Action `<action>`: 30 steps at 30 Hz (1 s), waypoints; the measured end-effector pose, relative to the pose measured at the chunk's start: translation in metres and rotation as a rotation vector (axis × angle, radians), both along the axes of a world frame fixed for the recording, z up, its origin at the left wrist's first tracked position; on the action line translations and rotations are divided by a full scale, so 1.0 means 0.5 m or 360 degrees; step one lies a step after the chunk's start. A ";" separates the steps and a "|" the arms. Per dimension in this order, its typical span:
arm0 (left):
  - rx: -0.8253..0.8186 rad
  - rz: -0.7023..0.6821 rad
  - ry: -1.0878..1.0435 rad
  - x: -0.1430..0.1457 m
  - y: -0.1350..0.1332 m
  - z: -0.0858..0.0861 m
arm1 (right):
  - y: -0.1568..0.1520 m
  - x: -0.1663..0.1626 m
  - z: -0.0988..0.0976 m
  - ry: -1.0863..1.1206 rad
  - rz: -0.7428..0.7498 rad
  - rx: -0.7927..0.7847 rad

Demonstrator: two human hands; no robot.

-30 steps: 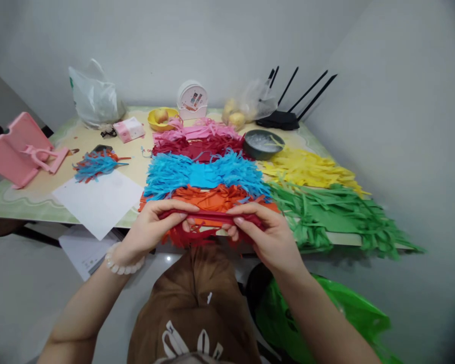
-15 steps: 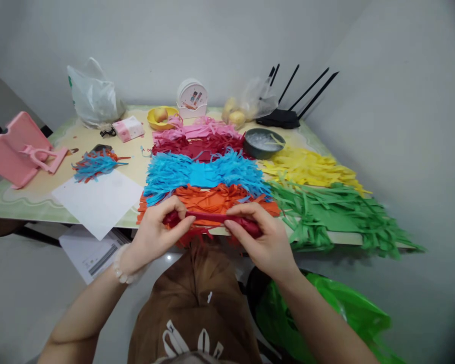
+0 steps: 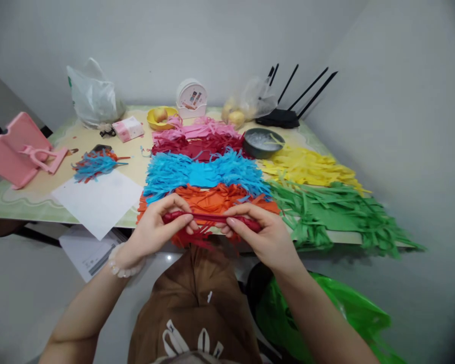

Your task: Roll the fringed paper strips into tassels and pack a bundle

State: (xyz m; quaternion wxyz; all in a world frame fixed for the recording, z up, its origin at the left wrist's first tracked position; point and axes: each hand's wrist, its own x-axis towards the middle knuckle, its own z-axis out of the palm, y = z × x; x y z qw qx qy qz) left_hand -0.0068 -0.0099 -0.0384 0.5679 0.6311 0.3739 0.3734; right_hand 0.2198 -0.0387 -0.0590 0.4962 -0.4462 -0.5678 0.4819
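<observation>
My left hand and my right hand both pinch a rolled strip of red fringed paper, held level just over the table's near edge. Its cut fringe hangs down between my hands. Right behind it on the table lie an orange fringed sheet and then a blue fringed sheet. A bead bracelet circles my left wrist.
Dark red and pink fringe lie further back, yellow fringe and green fringe to the right. A grey bowl, white paper, a pink stand, a plastic bag and a black router share the table.
My hands have shifted their grip along the red strip, rolling it tighter. It sits a little higher and closer to the orange sheet than a second ago.
</observation>
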 end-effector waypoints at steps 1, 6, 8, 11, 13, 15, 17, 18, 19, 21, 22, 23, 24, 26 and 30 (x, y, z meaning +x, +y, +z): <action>-0.0070 -0.0009 -0.0071 0.000 0.000 0.000 | 0.001 -0.001 0.000 0.0028 -0.0003 -0.0012; -0.0258 0.0019 -0.0318 0.001 0.003 -0.008 | 0.007 -0.002 -0.005 0.0179 0.0024 0.0001; -0.0290 0.0033 -0.0368 0.003 0.005 -0.014 | 0.011 -0.002 -0.010 0.0242 0.0068 0.0030; -0.0295 0.0053 -0.0355 0.003 0.007 -0.025 | 0.017 -0.004 -0.018 0.0268 0.0063 0.0025; -0.0246 0.0045 -0.0323 -0.002 0.009 -0.030 | 0.019 -0.006 -0.020 0.0266 0.0041 0.0009; -0.0131 -0.0045 -0.0204 -0.012 0.011 -0.026 | 0.019 -0.005 -0.016 0.0222 0.0053 0.0069; 0.0110 -0.0165 0.0041 -0.023 0.015 -0.011 | 0.016 -0.002 -0.008 0.0075 0.0094 0.0249; 0.0273 -0.0193 0.0179 -0.027 0.016 -0.002 | 0.014 -0.001 -0.003 -0.0038 0.0115 0.0375; 0.0440 -0.0199 0.0302 -0.029 0.017 0.008 | 0.012 0.000 0.003 -0.0162 0.0134 0.0506; 0.0708 -0.0205 0.0452 -0.026 0.019 0.023 | 0.008 -0.001 0.012 -0.0377 0.0173 0.0737; 0.0773 -0.0251 0.0495 -0.022 0.019 0.028 | 0.007 -0.003 0.014 -0.0445 0.0188 0.0823; 0.0795 -0.0327 0.0532 -0.017 0.020 0.030 | 0.005 -0.004 0.016 -0.0489 0.0196 0.0885; 0.0789 -0.0406 0.0568 -0.012 0.020 0.029 | 0.003 -0.006 0.017 -0.0519 0.0201 0.0931; 0.0753 -0.0501 0.0644 -0.004 0.021 0.023 | 0.000 -0.006 0.016 -0.0559 0.0199 0.0992; 0.0863 -0.0464 0.0785 -0.004 0.022 0.005 | -0.005 0.011 0.019 -0.0635 0.0253 0.0945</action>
